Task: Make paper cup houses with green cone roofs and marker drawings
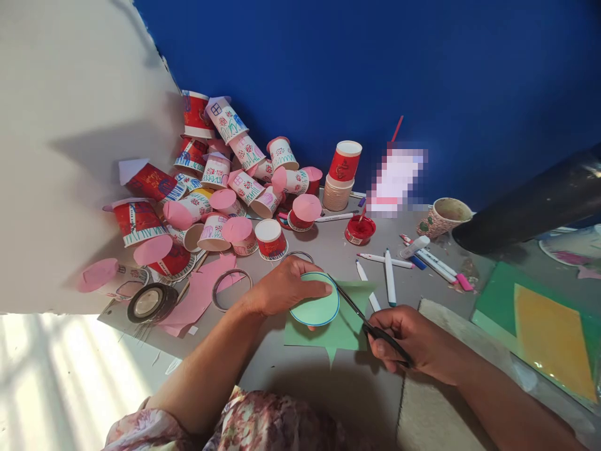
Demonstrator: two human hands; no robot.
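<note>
My left hand [286,287] pinches a light green paper circle [315,310] outlined in blue, its thumb lying across the top. In my right hand [406,341] is a pair of scissors [359,313] with black handles. The blades point up and left and meet the circle's right edge. Beneath the circle lies a larger piece of green paper [305,338], with a pointed strip sticking out toward me. A roll of black tape [153,303] and a thin ring [231,289] lie left of my left hand.
Decorated paper cups [216,170], many with pink paper discs, pile up at the back left. Markers [389,277] and a red tub [360,230] lie beyond my hands. Green and yellow sheets [554,332] are at the right, near a black pipe [530,200]. A blue wall [375,69] rises behind.
</note>
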